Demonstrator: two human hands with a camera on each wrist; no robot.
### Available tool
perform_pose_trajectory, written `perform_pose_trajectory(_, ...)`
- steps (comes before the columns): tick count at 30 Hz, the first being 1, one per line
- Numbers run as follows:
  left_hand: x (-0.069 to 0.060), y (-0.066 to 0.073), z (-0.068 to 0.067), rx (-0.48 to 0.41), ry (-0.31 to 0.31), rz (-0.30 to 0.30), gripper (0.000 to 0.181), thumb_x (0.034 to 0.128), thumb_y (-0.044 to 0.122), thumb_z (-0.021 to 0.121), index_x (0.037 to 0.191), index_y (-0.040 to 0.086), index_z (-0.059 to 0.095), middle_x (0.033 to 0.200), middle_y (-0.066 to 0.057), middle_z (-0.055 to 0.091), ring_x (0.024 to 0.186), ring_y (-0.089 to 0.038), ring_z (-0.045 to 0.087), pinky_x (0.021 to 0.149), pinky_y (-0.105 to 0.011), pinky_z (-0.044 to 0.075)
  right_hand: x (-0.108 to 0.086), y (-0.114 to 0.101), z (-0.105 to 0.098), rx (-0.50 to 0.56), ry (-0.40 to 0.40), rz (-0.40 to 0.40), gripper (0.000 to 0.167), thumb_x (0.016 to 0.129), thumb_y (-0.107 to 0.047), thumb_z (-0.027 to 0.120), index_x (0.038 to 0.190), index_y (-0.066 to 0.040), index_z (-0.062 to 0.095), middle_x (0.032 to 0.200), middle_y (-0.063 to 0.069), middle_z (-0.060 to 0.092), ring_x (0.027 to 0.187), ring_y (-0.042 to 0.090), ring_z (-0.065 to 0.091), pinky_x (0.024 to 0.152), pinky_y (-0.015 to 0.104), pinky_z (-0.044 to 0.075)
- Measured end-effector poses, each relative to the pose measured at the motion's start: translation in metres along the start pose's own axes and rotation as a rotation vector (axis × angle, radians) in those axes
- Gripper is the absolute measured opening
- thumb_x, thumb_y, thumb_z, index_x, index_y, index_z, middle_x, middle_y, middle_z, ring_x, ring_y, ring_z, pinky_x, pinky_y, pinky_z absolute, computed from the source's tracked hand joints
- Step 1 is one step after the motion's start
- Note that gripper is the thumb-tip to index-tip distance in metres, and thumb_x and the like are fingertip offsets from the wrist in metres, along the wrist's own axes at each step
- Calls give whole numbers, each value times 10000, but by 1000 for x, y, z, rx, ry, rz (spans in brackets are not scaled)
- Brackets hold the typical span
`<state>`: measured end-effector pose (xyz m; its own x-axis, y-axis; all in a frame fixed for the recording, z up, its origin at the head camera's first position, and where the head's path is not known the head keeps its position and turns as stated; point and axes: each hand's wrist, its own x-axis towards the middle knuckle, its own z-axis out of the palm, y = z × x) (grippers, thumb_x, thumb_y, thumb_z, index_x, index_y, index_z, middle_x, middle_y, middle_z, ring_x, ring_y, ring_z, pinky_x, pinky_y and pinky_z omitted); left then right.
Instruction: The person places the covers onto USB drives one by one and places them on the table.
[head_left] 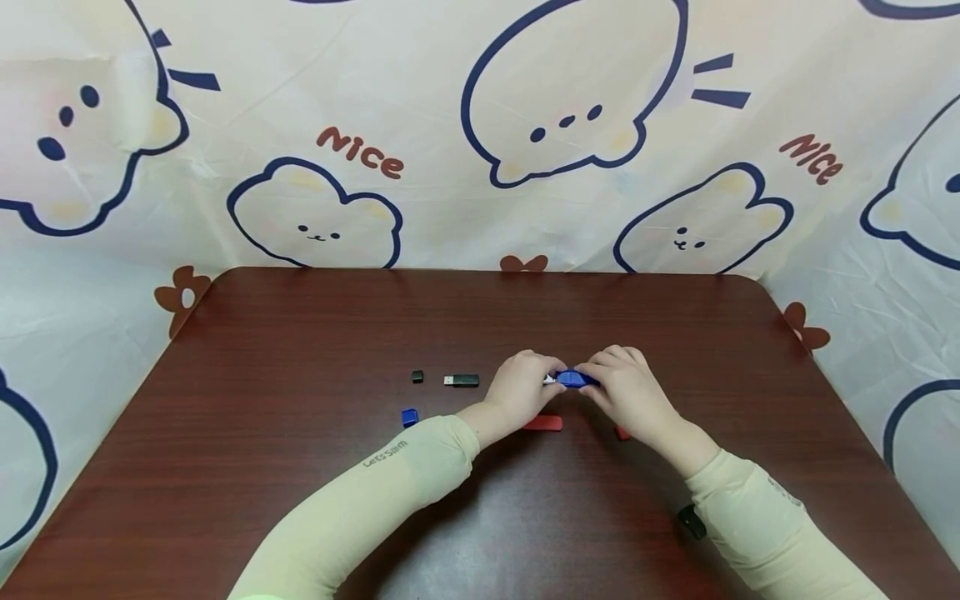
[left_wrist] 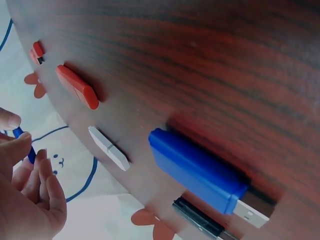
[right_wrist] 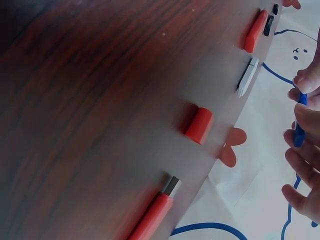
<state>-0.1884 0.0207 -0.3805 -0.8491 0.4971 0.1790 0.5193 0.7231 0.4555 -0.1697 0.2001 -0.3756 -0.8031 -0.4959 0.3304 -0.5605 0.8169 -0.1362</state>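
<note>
Both hands meet over the table in the head view. The left hand [head_left: 521, 387] pinches one end of a small blue stick [head_left: 576, 379] between thumb and fingers, and the right hand [head_left: 630, 392] pinches its other end. A white bit [head_left: 550, 379] shows beside the left fingertips. The same blue stick [right_wrist: 300, 127] appears between the fingers at the edge of the right wrist view, and the blue stick [left_wrist: 24, 142] is partly covered by fingers in the left wrist view. Whether it has a connector is hidden by the fingers.
A black USB drive [head_left: 461, 381], black cap [head_left: 417, 377] and blue piece [head_left: 409, 417] lie left. Red pieces [head_left: 543, 423] lie below the hands; a black object [head_left: 691, 522] touches the right sleeve's outline. Wrist views show a blue drive [left_wrist: 195, 172], white stick [left_wrist: 109, 148] and red cap [right_wrist: 200, 125].
</note>
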Motion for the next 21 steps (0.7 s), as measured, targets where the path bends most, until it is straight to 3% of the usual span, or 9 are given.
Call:
perform_pose_trajectory(8,-1,0,-1,-18,11,32,208,860,228,672,1037,126,706,961,18,723,820,-129,574,730,-230,472,-1,1,2,13,29,-39,241,771,-136,753,985,-41,701,894,56,682,918,223,558,899,450,365)
perform_pose_trajectory(21,-3,-1,-2,-42,15,34,200,861,219,669,1019,102,708,944,2,723,798,-131,561,723,-225,469,-1,1,4,-20,66,-78,237,767,-153,756,972,-47,701,886,52,684,909,222,565,891,447,360)
